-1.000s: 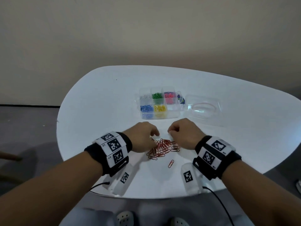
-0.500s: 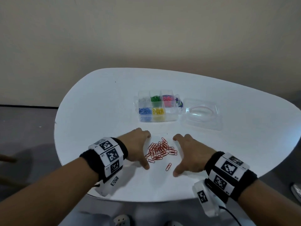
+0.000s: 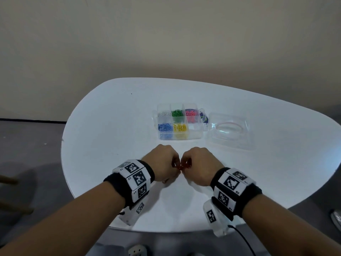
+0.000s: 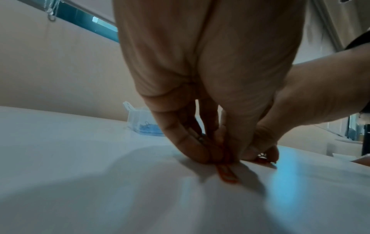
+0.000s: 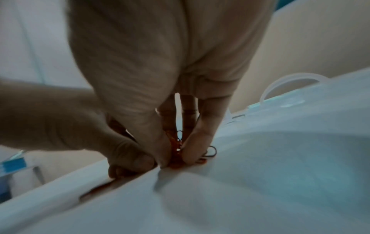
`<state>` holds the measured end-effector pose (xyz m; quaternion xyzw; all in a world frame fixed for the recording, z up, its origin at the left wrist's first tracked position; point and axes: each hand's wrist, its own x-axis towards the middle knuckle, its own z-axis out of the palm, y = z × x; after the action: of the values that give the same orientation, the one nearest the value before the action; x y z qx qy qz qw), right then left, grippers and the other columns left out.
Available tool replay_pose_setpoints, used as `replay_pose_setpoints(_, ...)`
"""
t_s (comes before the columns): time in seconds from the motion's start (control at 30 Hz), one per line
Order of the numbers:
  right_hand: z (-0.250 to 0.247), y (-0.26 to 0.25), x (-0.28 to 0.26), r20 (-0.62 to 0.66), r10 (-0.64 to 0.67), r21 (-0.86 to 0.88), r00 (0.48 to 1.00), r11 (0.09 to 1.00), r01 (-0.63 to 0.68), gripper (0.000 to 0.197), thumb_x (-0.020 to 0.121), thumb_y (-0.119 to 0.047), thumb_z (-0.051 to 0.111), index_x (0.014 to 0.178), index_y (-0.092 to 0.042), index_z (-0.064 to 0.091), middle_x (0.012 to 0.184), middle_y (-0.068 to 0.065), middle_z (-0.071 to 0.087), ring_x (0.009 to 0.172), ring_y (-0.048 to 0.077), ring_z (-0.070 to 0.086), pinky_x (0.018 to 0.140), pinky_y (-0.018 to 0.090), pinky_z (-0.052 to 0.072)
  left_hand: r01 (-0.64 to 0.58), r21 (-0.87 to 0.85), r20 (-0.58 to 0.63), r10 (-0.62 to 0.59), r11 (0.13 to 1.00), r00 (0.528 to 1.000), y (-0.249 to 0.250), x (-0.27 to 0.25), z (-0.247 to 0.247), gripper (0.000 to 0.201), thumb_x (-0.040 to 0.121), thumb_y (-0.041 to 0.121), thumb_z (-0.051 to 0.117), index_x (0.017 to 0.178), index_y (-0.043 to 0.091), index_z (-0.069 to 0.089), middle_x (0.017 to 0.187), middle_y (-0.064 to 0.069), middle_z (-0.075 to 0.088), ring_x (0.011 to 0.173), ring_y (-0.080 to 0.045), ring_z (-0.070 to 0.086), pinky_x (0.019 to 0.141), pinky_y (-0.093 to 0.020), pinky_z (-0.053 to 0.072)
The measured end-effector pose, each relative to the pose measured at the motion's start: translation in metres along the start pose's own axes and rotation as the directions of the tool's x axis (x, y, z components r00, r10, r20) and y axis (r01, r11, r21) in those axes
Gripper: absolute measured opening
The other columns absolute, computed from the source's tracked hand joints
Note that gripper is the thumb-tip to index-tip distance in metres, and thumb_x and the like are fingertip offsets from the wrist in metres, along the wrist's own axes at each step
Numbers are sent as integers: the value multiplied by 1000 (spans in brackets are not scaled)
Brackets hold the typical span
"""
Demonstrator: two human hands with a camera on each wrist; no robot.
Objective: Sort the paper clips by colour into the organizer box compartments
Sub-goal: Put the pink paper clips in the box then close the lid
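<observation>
Both hands meet over the orange paper clips [image 3: 184,166] on the white table [image 3: 110,135], in front of the organizer box. My left hand [image 3: 164,163] curls its fingers round a bunch of orange clips [image 4: 227,172], one poking out below the fingertips. My right hand [image 3: 197,163] pinches more orange clips [image 5: 176,152] between thumb and fingers against the table. Most of the pile is hidden under the hands. The clear organizer box [image 3: 195,134] holds white, green, pink, blue and yellow clips in separate compartments; its front right compartment looks empty.
The box's clear lid [image 3: 230,130] lies open on the table to the right of the box. The table's near edge [image 3: 166,230] runs just below my wrists. A plain wall stands behind the table.
Half a second ago both hands lay spread on either side of the loose pile. They have swept inward and curled, gathering the orange clips between them.
</observation>
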<state>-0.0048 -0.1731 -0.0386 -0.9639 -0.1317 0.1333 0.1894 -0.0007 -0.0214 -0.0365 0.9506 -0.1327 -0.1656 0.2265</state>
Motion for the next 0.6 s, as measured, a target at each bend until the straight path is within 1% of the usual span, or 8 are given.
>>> replay_pose_setpoints(0.1, 3, 0, -2, -39, -18, -33, 999, 999, 17, 19, 86, -15, 60, 94, -20, 76, 95, 1, 72, 87, 21, 65, 77, 32, 53, 18, 62, -36, -15, 998, 999, 3, -2, 2, 6, 78, 18, 67, 79, 15, 71, 73, 1, 67, 72, -18, 65, 61, -25, 48)
replay_pose_setpoints(0.17, 0, 2, -2, -50, 4, 1, 999, 1000, -4, 19, 85, -14, 61, 90, -20, 77, 90, 1, 74, 85, 20, 66, 78, 34, 55, 25, 100, -51, -20, 995, 998, 4, -2, 2, 8, 78, 19, 65, 81, 19, 73, 77, 1, 68, 76, -21, 65, 64, -27, 50)
replay_pose_setpoints(0.23, -9, 5, 0, -72, 44, 99, 996, 994, -37, 16, 83, -13, 64, 85, -20, 78, 84, -3, 74, 82, 16, 67, 77, 29, 55, 29, 120, -71, -21, 992, 997, 0, -1, 1, 11, 80, 20, 64, 83, 21, 74, 86, -1, 72, 81, -22, 66, 69, -28, 52)
replay_pose_setpoints(0.33, -31, 9, 6, -121, 101, 242, 987, 968, -69, 10, 82, -11, 71, 86, -16, 79, 79, -6, 71, 75, 9, 66, 70, 18, 50, 47, 57, -89, -42, 997, 995, -8, 0, -2, 13, 82, 19, 65, 88, 19, 76, 92, 1, 73, 84, -17, 66, 73, -26, 53)
replay_pose_setpoints(0.37, -40, 10, 10, -143, 121, 296, 982, 952, -75, 9, 81, -10, 73, 85, -15, 79, 77, -7, 70, 73, 9, 66, 70, 19, 51, 49, 26, -92, -47, 998, 995, -10, 0, -3, 13, 82, 18, 66, 89, 19, 77, 92, 3, 74, 84, -14, 66, 73, -25, 54)
replay_pose_setpoints(0.43, -58, 11, 23, -194, 169, 401, 966, 913, -79, 8, 80, -7, 76, 80, -15, 77, 73, -5, 71, 70, 12, 67, 73, 27, 56, 52, -42, -98, -56, 998, 994, -14, -2, -7, 12, 83, 16, 67, 88, 17, 78, 87, 5, 74, 81, -10, 66, 74, -23, 54)
replay_pose_setpoints(0.5, -72, 13, 41, -249, 237, 476, 939, 874, -94, 11, 78, -5, 78, 74, -16, 76, 74, 1, 73, 71, 18, 71, 77, 35, 61, 55, -114, -119, -69, 992, 991, -17, -1, -13, 10, 84, 16, 69, 87, 16, 78, 78, 9, 71, 75, -5, 64, 68, -16, 50)
replay_pose_setpoints(0.6, -81, 17, 71, -279, 354, 531, 893, 831, -164, 13, 78, -3, 75, 72, -15, 75, 76, 7, 74, 76, 23, 74, 77, 40, 62, 52, -238, -186, -98, 970, 978, -17, 4, -26, 5, 83, 16, 72, 82, 18, 77, 72, 8, 72, 64, 0, 63, 59, -11, 45)
